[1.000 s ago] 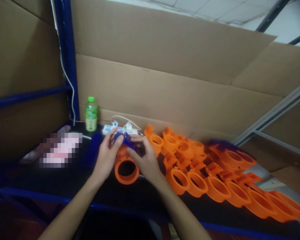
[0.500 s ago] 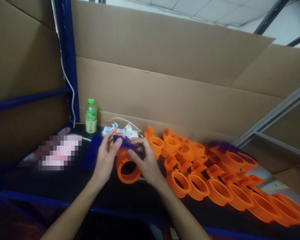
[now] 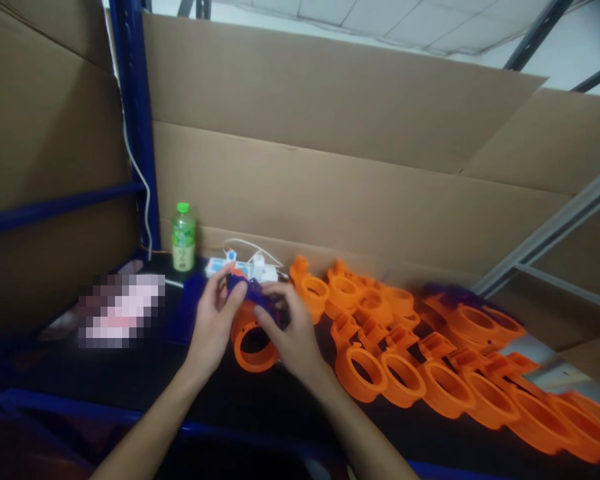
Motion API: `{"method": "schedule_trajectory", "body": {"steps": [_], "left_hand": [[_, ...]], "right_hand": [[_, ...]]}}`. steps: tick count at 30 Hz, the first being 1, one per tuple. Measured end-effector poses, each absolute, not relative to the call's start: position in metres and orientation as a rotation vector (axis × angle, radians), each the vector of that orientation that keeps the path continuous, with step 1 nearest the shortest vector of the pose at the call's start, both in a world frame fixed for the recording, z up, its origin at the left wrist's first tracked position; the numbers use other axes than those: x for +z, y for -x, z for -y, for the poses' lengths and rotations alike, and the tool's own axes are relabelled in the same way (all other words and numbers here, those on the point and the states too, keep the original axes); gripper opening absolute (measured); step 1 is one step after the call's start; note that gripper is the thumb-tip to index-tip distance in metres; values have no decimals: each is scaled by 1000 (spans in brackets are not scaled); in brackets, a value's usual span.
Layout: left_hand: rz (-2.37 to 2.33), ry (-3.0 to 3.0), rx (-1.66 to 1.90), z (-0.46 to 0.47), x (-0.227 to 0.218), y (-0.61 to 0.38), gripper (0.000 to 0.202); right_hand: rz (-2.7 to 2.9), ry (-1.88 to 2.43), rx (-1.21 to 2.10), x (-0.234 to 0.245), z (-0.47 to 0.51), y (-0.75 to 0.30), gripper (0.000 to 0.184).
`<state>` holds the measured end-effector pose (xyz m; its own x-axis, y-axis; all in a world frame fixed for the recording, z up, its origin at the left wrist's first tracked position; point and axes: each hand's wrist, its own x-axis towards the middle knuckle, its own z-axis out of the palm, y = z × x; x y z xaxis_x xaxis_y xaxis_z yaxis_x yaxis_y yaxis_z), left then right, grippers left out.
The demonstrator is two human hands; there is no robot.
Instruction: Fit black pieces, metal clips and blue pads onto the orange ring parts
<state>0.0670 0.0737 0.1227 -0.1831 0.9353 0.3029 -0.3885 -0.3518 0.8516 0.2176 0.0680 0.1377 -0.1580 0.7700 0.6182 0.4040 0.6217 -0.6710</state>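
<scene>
Between my two hands, above the black tabletop, is an orange ring-shaped plastic part [image 3: 254, 357] with a dark blue piece [image 3: 245, 289] on its upper end. My left hand [image 3: 217, 313] is closed on the left side of this part, its thumb pressed on the blue piece. On the other side my right hand [image 3: 290, 327] grips with thumb and fingers near where blue meets orange. The ring's round opening faces me and hangs below the hands. My fingers hide much of the joint between the two pieces.
Several similar orange ring parts [image 3: 447, 387] stand in rows to the right. A green-capped bottle [image 3: 183, 240] and a white power strip [image 3: 220, 267] with cables are at the back. A blurred pink item [image 3: 123, 310] lies left. Cardboard panels [image 3: 300, 180] wall the back.
Both hands still hold the orange and blue part in nearly the same place. The whole view has shifted slightly; the fingers have moved only a little.
</scene>
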Motion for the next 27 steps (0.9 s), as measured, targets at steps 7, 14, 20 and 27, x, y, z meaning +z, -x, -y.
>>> {"method": "schedule_trajectory", "body": {"steps": [7, 14, 20, 27], "left_hand": [[-764, -1037, 1690, -75, 122, -67, 53], [-759, -1012, 1686, -77, 120, -66, 53], [-804, -1047, 1726, -76, 117, -66, 51], [-805, -1120, 1682, -76, 118, -67, 77]], "right_hand": [[1787, 962, 502, 136, -71, -218, 24], [1765, 970, 601, 134, -72, -218, 27], [1772, 966, 628, 133, -72, -217, 26], [1727, 926, 761, 136, -75, -219, 27]]}}
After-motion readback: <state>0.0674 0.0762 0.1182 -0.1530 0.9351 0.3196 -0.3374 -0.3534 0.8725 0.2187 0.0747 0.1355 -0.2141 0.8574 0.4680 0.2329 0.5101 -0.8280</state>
